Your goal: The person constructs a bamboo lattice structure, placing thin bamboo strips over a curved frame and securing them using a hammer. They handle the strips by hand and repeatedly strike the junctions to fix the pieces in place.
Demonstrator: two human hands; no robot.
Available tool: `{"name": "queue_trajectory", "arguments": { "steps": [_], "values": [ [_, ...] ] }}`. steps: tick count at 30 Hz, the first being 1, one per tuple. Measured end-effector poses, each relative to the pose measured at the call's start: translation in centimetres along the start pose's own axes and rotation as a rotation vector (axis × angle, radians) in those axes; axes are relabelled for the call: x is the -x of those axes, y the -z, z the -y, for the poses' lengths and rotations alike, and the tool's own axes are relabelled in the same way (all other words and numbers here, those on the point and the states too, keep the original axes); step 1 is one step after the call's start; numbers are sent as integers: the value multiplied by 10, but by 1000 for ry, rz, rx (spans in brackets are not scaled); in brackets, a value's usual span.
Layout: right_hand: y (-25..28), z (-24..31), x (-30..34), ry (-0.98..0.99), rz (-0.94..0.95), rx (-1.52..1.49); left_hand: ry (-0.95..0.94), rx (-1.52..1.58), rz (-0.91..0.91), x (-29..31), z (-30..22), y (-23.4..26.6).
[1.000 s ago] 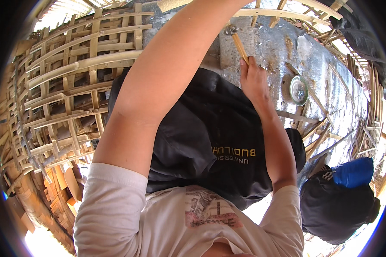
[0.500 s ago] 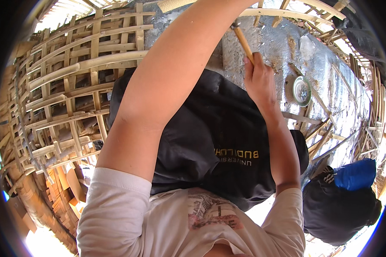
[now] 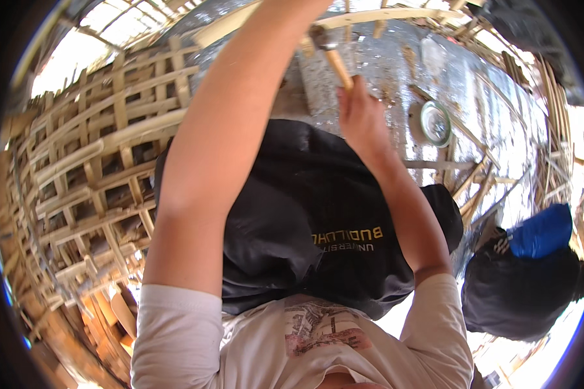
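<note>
My right hand (image 3: 366, 123) is wrapped around the wooden handle of a hammer (image 3: 339, 68). Its dark metal head points up and to the left, close beside my left forearm and just below a pale curved bamboo strip (image 3: 386, 15). My left arm (image 3: 224, 123) stretches up across the picture and runs out at the top edge, so the left hand is out of sight. Below the hammer, a black cloth with printed lettering (image 3: 318, 194) lies over my lap, between my two arms.
A woven bamboo lattice (image 3: 94, 146) spreads over the left side. On the silvery sheet (image 3: 396, 71) rests a round green-rimmed dish (image 3: 436, 123), with loose bamboo sticks (image 3: 477, 178) nearby. To my right sit a black bundle (image 3: 522, 292) and a blue cloth item (image 3: 542, 231).
The view has turned a little, shifting the dish and sheet left and up in the picture. My right hand and hammer appear farther left, with more of the hammer's head showing.
</note>
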State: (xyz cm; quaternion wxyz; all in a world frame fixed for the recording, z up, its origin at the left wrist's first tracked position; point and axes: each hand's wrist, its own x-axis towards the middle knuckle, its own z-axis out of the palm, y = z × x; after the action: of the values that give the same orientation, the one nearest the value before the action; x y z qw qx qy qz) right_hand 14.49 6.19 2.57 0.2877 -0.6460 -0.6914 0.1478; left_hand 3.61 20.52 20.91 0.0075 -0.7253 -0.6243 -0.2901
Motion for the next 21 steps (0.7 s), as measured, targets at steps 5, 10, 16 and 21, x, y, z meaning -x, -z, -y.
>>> {"name": "queue_trajectory", "arguments": {
  "steps": [5, 10, 16, 21],
  "values": [
    [-4, -36, 13, -84, 173, 71, -115, -78, -65, 11, 2, -16],
    [-1, -23, 15, -44, 177, 3, -90, -18, -229, 1, 3, -27],
    [3, -35, 21, -13, 131, -17, -76, 1, -150, 5, 2, -19],
    [30, -24, 22, 139, 39, 35, -66, -6, -180, 21, 8, -17]
  ]
}}
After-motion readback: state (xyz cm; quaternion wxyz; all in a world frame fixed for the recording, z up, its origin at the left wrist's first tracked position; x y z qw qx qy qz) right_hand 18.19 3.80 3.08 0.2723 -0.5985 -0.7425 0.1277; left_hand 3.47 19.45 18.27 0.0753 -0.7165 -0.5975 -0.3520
